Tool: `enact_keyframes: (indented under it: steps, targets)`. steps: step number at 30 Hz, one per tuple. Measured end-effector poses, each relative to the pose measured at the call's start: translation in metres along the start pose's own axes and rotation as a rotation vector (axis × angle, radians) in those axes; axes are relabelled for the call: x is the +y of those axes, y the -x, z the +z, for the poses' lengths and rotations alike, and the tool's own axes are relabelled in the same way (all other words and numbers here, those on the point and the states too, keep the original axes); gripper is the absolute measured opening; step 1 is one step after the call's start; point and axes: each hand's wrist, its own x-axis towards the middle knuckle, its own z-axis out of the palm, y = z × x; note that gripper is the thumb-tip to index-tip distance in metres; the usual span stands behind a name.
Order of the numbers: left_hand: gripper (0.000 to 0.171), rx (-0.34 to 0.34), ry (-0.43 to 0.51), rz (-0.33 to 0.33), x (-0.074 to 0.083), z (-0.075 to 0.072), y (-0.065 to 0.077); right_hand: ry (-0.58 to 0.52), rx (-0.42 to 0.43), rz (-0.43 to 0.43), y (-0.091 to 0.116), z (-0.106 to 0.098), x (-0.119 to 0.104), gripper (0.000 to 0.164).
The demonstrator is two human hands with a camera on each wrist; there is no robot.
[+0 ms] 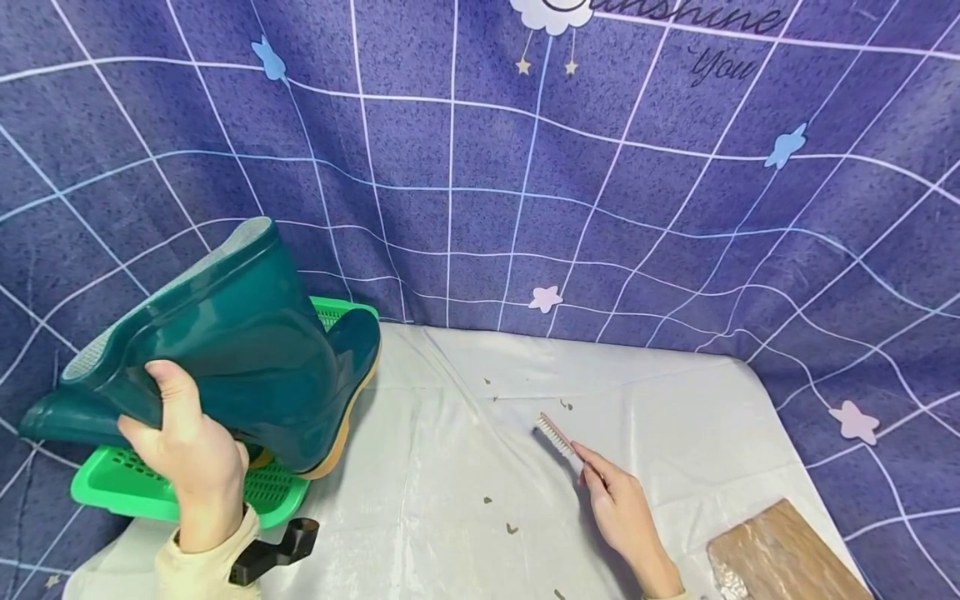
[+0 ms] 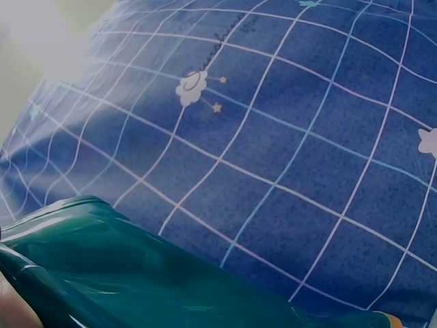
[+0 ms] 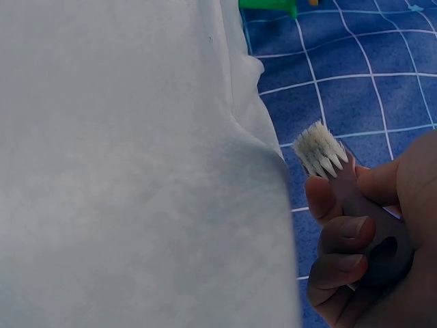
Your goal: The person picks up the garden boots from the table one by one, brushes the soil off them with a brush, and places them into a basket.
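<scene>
A dark teal rubber boot (image 1: pixel 240 350) with a tan sole lies tilted over a green plastic basket (image 1: pixel 127 492), its shaft opening toward the upper left. My left hand (image 1: pixel 191 446) grips the shaft, thumb on the near side. In the left wrist view the boot's glossy side (image 2: pixel 143 280) fills the lower left. A second boot (image 1: pixel 75 421) lies beneath, mostly hidden. Over the table's middle, my right hand (image 1: pixel 622 504) holds a small brush (image 1: pixel 555 433) by its handle, away from the boots. The right wrist view shows its pale bristles (image 3: pixel 318 147) and the fingers curled round the handle.
A white cover (image 1: pixel 450 467) lies over the table, with several small brown crumbs (image 1: pixel 512 528) on it. At the lower right is a brown slab (image 1: pixel 783 554) that looks wrapped in clear plastic. A blue gridded curtain (image 1: pixel 487 208) hangs behind and at the sides.
</scene>
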Motion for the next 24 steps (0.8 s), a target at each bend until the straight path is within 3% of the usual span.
enact_keyframes:
  steps: [6, 17, 24]
  targets:
    - [0.067, 0.052, -0.065, -0.046, 0.003, -0.003, -0.006, -0.013, 0.008, -0.016, 0.001, -0.002, 0.0, 0.038]
    - [0.068, 0.084, -0.072, -0.025, 0.0, -0.008, -0.018, -0.005, 0.019, -0.033, 0.001, -0.005, 0.003, 0.037]
    - [0.075, 0.12, -0.099, -0.072, 0.003, -0.014, -0.03, -0.003, -0.006, 0.004, 0.002, -0.005, 0.005, 0.038]
